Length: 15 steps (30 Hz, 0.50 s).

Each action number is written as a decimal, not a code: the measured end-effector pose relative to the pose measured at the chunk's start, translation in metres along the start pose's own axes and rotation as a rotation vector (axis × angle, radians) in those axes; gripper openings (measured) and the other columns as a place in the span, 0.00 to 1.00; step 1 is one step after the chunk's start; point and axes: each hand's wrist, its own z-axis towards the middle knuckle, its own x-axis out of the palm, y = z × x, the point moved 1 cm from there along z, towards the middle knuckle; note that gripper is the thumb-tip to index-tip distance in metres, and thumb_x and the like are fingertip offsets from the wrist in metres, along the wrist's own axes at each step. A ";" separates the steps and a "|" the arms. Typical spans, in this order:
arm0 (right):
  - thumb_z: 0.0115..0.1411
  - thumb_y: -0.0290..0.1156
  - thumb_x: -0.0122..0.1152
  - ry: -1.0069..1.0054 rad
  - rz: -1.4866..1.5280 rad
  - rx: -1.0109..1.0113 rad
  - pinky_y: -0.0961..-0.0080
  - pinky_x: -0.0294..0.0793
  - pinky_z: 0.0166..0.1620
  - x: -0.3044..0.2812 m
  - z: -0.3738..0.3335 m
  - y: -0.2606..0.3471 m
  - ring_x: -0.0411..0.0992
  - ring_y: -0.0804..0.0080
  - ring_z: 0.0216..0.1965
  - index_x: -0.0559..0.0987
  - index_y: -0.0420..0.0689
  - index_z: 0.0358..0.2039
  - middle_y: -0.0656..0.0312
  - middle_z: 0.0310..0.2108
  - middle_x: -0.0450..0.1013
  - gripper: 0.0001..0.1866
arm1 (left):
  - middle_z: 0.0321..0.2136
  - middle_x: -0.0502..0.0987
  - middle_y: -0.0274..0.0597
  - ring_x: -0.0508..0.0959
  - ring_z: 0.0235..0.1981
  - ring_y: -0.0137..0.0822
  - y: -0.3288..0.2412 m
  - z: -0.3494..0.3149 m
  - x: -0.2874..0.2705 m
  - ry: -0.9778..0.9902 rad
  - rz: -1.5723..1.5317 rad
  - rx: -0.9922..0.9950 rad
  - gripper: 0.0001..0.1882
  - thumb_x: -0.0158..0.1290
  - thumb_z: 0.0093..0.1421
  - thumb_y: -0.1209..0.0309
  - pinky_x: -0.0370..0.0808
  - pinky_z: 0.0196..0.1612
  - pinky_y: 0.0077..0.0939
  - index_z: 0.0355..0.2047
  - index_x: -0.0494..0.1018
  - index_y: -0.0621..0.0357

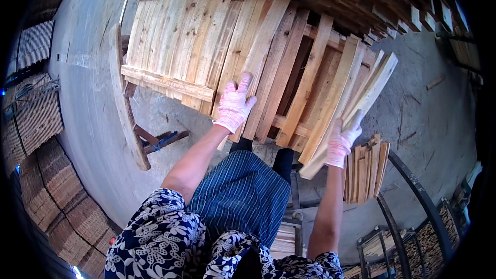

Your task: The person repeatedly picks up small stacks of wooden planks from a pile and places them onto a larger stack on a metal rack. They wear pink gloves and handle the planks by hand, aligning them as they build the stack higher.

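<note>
Wooden planks lie side by side across a work surface in front of me. My left hand (236,102), in a white and pink knit glove, rests with fingers spread on a pale plank (268,31). To its left is a panel of boards (181,41) with a crosswise batten (168,82) along its near edge. At the right, my gloved right hand (342,142) is closed round the near part of a slanting wooden plank (374,87). Other planks lie close beside that one, and the hand hides part of them. Between my hands, loose planks (305,82) lie with dark gaps between them.
A large stack of boards (351,0) rises along the far side. Short wood strips (367,170) stand bundled near my right wrist, beside a dark metal rail (421,201). A wooden beam (126,108) stands at left. Stacked slats (62,196) line the far left.
</note>
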 end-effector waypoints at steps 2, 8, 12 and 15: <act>0.64 0.34 0.59 0.186 0.169 0.117 0.46 0.74 0.52 0.016 -0.016 0.063 0.70 0.42 0.50 0.48 0.54 0.75 0.35 0.55 0.60 0.43 | 0.54 0.68 0.64 0.73 0.53 0.63 0.010 -0.004 -0.003 -0.060 -0.144 0.015 0.41 0.59 0.61 0.59 0.73 0.54 0.52 0.72 0.54 0.37; 0.67 0.41 0.57 0.224 -0.273 0.138 0.48 0.73 0.52 0.101 -0.008 0.082 0.71 0.35 0.50 0.48 0.50 0.75 0.34 0.54 0.63 0.42 | 0.62 0.66 0.59 0.70 0.59 0.59 0.032 -0.022 -0.045 -0.270 -0.452 0.170 0.34 0.54 0.65 0.70 0.64 0.65 0.47 0.70 0.58 0.58; 0.67 0.40 0.58 0.178 -0.198 -0.075 0.48 0.73 0.52 0.136 -0.035 0.112 0.71 0.36 0.50 0.51 0.48 0.73 0.33 0.56 0.63 0.40 | 0.58 0.68 0.62 0.74 0.53 0.54 0.148 0.023 -0.065 -0.339 -0.121 -0.003 0.35 0.54 0.65 0.65 0.71 0.59 0.51 0.71 0.58 0.47; 0.67 0.39 0.58 0.207 -0.167 -0.085 0.48 0.75 0.50 0.146 -0.039 0.119 0.71 0.35 0.48 0.53 0.52 0.73 0.32 0.54 0.63 0.38 | 0.60 0.68 0.62 0.72 0.57 0.57 0.145 0.036 -0.063 -0.363 0.579 -0.065 0.35 0.56 0.64 0.64 0.70 0.60 0.50 0.70 0.59 0.46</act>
